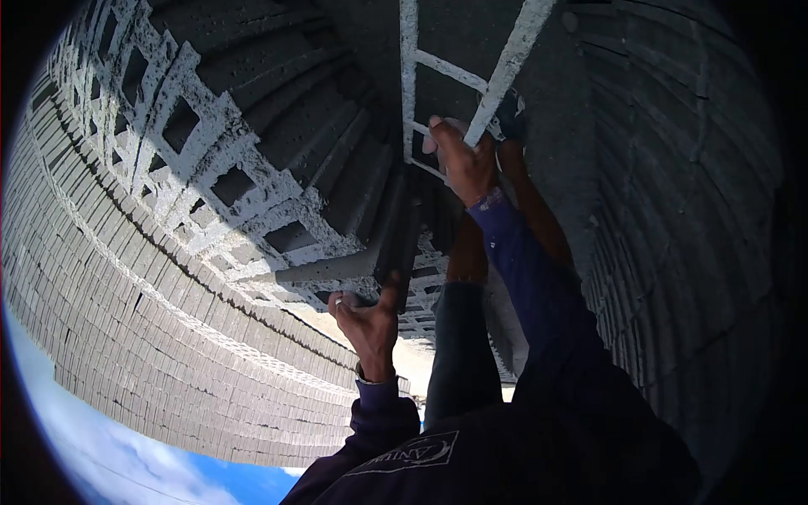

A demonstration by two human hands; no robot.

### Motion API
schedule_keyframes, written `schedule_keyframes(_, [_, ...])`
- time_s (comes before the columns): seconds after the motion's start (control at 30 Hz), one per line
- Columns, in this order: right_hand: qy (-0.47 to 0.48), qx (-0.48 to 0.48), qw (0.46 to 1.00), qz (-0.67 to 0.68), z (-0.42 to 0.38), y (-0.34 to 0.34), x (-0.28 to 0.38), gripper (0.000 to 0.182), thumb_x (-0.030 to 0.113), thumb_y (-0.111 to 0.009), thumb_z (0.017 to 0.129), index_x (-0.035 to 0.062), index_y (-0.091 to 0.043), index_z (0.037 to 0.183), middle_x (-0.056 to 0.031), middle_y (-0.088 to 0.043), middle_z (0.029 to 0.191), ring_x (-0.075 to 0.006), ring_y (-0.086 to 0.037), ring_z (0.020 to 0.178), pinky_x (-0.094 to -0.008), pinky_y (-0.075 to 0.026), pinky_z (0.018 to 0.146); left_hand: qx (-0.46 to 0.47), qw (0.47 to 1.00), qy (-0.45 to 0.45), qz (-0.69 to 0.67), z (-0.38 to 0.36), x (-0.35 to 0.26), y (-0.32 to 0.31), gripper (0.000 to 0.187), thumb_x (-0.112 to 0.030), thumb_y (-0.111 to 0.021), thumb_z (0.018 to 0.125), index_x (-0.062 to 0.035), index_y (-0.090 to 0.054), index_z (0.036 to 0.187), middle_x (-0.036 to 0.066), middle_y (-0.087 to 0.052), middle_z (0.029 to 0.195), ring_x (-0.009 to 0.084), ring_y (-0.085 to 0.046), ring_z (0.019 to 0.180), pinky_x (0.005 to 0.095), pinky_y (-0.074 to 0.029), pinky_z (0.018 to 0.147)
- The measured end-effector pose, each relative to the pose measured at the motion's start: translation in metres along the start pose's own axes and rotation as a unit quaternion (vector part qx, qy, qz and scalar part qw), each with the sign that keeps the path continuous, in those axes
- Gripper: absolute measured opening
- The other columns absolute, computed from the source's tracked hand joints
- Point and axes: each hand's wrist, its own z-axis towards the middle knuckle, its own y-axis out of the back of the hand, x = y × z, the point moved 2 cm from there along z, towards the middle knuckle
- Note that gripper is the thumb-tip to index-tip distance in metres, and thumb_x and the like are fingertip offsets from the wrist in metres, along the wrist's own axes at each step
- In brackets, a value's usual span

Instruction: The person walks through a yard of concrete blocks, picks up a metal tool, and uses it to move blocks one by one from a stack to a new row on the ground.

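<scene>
My left hand (369, 332), with a ring on one finger, is closed at the shadowed lower end of a stack of dark slabs (345, 168); what lies between its fingers is too dark to make out. Further up and to the right, my right hand (467, 164) is wrapped round the end of a pale, crusted rail of a ladder-like frame (513, 55). The frame's crossbars run left from that rail to a thinner one. My legs and a foot show behind my right forearm.
A whitish, crusted lattice (244, 185) lies along the slabs on the left. Beyond it stands a long wall of stacked grey tiles (168, 337) in sunlight. More stacked rows (690, 194) stand in shadow on the right. Dark ground (560, 109) shows near my foot.
</scene>
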Motion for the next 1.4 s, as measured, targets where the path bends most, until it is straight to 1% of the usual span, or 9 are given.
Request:
schedule_keyframes(0.2, [0.016, 0.004, 0.998, -0.053, -0.011, -0.005, 0.004, 0.042, 0.037, -0.057, 0.091, 0.0021, -0.062, 0.067, -0.0035, -0.056, 0.057, -0.0135, -0.052, 0.057, -0.0322, -0.040, 0.058, -0.017, 0.999, 0.009, -0.033, 0.001, -0.007, -0.005, 0.070, -0.018, -0.084, 0.074, 0.0170, -0.038, 0.113, 0.025, -0.060, 0.102, 0.0239, -0.062, 0.085, 0.0303, -0.052, 0.076])
schedule_keyframes(0.3, [0.070, -0.031, 0.984, -0.161, -0.016, 0.009, -0.029, 0.041, 0.035, -0.057, 0.092, 0.0014, -0.062, 0.068, -0.0055, -0.057, 0.058, -0.0157, -0.054, 0.058, -0.0328, -0.042, 0.059, -0.059, 0.997, 0.005, 0.051, 0.016, 0.001, -0.020, 0.074, -0.034, -0.085, 0.070, 0.0220, -0.052, 0.106, 0.027, -0.061, 0.102, 0.0305, -0.057, 0.100, 0.0398, -0.048, 0.087])
schedule_keyframes(0.37, [0.089, -0.025, 0.995, -0.044, -0.018, 0.020, -0.008, 0.038, 0.031, -0.060, 0.091, 0.0035, -0.059, 0.066, 0.0044, -0.046, 0.054, -0.0084, -0.042, 0.046, -0.0275, -0.031, 0.046, -0.176, 0.954, -0.159, 0.182, 0.014, -0.010, -0.030, 0.054, -0.035, -0.081, 0.075, 0.0143, -0.059, 0.075, 0.019, -0.063, 0.076, 0.0233, -0.056, 0.067, 0.0393, -0.046, 0.063])
schedule_keyframes(0.53, [-0.042, -0.049, 0.998, -0.010, -0.022, 0.058, 0.049, 0.038, 0.031, -0.058, 0.092, 0.0030, -0.060, 0.066, 0.0042, -0.043, 0.053, -0.0068, -0.040, 0.047, -0.0274, -0.030, 0.045, -0.053, 0.978, -0.159, 0.123, -0.010, -0.042, 0.022, 0.054, -0.038, -0.076, 0.081, 0.0114, -0.067, 0.102, 0.026, -0.069, 0.099, 0.0335, -0.066, 0.098, 0.0398, -0.049, 0.089])
schedule_keyframes(0.7, [-0.003, -0.056, 0.998, 0.003, -0.031, 0.049, 0.090, 0.037, 0.030, -0.058, 0.092, 0.0044, -0.057, 0.066, 0.0050, -0.039, 0.051, -0.0063, -0.037, 0.044, -0.0266, -0.027, 0.044, -0.188, 0.929, -0.253, 0.192, 0.010, -0.097, 0.025, 0.062, -0.041, -0.074, 0.081, 0.0075, -0.062, 0.118, 0.031, -0.058, 0.118, 0.0414, -0.050, 0.121, 0.0475, -0.039, 0.101])
schedule_keyframes(0.93, [0.019, 0.010, 1.000, -0.009, -0.039, 0.031, 0.130, 0.038, 0.032, -0.056, 0.093, 0.0047, -0.057, 0.067, 0.0037, -0.040, 0.049, -0.0063, -0.038, 0.043, -0.0270, -0.029, 0.045, -0.198, 0.938, -0.144, 0.245, 0.056, -0.101, -0.004, 0.065, -0.049, -0.074, 0.072, 0.0142, -0.067, 0.087, 0.028, -0.067, 0.091, 0.0411, -0.059, 0.101, 0.0455, -0.031, 0.108])
schedule_keyframes(1.03, [0.033, 0.012, 0.999, -0.010, -0.035, 0.025, 0.125, 0.037, 0.030, -0.056, 0.094, 0.0041, -0.058, 0.067, 0.0028, -0.042, 0.048, -0.0071, -0.040, 0.043, -0.0273, -0.030, 0.045, -0.290, 0.917, -0.189, 0.196, 0.056, -0.088, -0.007, 0.061, -0.046, -0.076, 0.069, 0.0119, -0.067, 0.085, 0.025, -0.067, 0.084, 0.0387, -0.061, 0.094, 0.0441, -0.034, 0.105])
schedule_keyframes(1.07, [0.041, 0.007, 0.999, -0.013, -0.035, 0.022, 0.127, 0.037, 0.030, -0.056, 0.094, 0.0040, -0.058, 0.067, 0.0027, -0.042, 0.048, -0.0073, -0.040, 0.042, -0.0273, -0.030, 0.045, -0.204, 0.955, -0.146, 0.156, 0.058, -0.092, -0.004, 0.076, -0.048, -0.080, 0.065, 0.0208, -0.062, 0.093, 0.036, -0.060, 0.105, 0.0423, -0.045, 0.118, 0.0457, -0.037, 0.101])
schedule_keyframes(1.4, [0.076, 0.038, 0.995, -0.052, -0.024, -0.033, 0.177, 0.040, 0.034, -0.057, 0.094, 0.0036, -0.059, 0.068, 0.0043, -0.040, 0.053, -0.0058, -0.038, 0.048, -0.0273, -0.029, 0.048, -0.195, 0.955, -0.184, 0.126, 0.059, -0.091, -0.007, 0.061, -0.040, -0.081, 0.067, 0.0147, -0.065, 0.090, 0.028, -0.066, 0.094, 0.0364, -0.053, 0.104, 0.0429, -0.034, 0.101])
